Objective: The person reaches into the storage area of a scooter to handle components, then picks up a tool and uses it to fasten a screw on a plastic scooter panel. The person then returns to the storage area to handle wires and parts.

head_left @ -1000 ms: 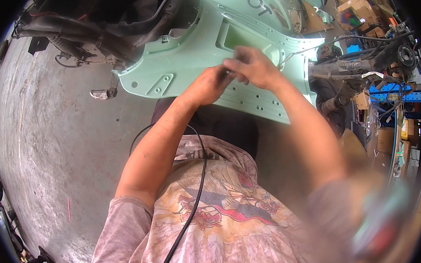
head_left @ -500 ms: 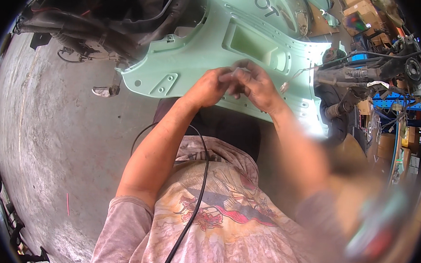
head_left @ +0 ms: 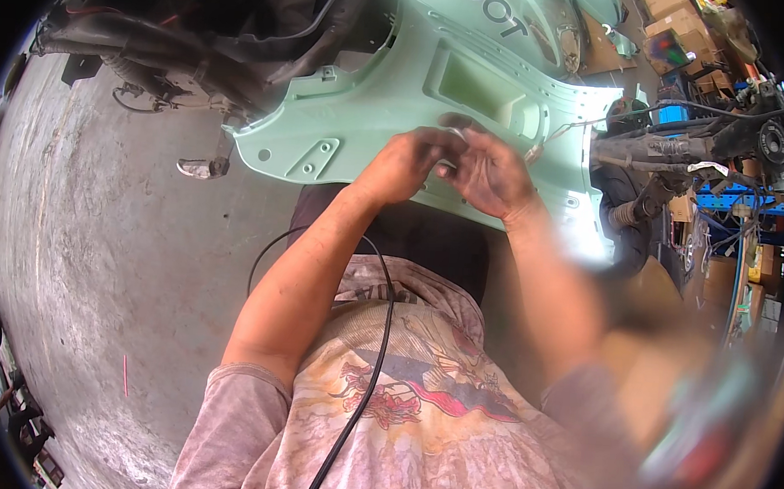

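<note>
Over the mint-green scooter body panel (head_left: 379, 98), my two hands meet at the fingertips. My left hand (head_left: 408, 166) is closed, its fingers bent toward the other hand. Beside it, my right hand (head_left: 492, 174) is curled, thumb and fingers drawn in and part of its smudged palm showing. A small pale bit shows between the fingertips, too small and too covered to name. Just below the hands runs the panel's near edge, and beyond them lies its recessed rectangular pocket (head_left: 476, 87). A thin wire (head_left: 559, 129) crosses the panel by my right hand.
Dark scooter frame parts (head_left: 151, 55) stand at the far left, with more frame and cables (head_left: 689, 152) at the right. A black cable (head_left: 374, 370) hangs down across my shirt. Cardboard boxes (head_left: 679, 33) are stacked at the far right, near blue shelving (head_left: 750, 197).
My right hand has turned and loosened a little, so more of its palm shows. The fingertips of both hands stay together over the panel. The whole view has shifted slightly.
</note>
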Demonstrator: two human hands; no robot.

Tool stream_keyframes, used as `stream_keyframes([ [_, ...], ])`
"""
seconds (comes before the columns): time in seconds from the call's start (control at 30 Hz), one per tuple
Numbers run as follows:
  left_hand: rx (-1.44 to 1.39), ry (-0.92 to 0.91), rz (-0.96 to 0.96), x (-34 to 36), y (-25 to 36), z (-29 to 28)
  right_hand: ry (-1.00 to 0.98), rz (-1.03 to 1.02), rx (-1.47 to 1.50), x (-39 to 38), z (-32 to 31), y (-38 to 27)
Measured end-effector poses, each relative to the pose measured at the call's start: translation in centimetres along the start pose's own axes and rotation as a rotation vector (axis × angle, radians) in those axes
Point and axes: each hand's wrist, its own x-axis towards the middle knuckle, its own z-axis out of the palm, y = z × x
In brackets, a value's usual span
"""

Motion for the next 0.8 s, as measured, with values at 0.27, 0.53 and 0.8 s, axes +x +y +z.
stream_keyframes([
  [0.27,0.101,-0.044,-0.081,0.3,-0.3,0.6,0.219,-0.289,-1.247,1.2,0.2,-2.1],
  [0.53,0.053,0.022,-0.126,0.0,-1.0,0.2,0.162,-0.046,-0.476,0.6,0.7,-1.8],
  [0.8,-0.024,-0.089,-0.115,0.1,0.5,-0.3,0.096,-0.163,-0.712,0.2,-0.1,-0.5],
])
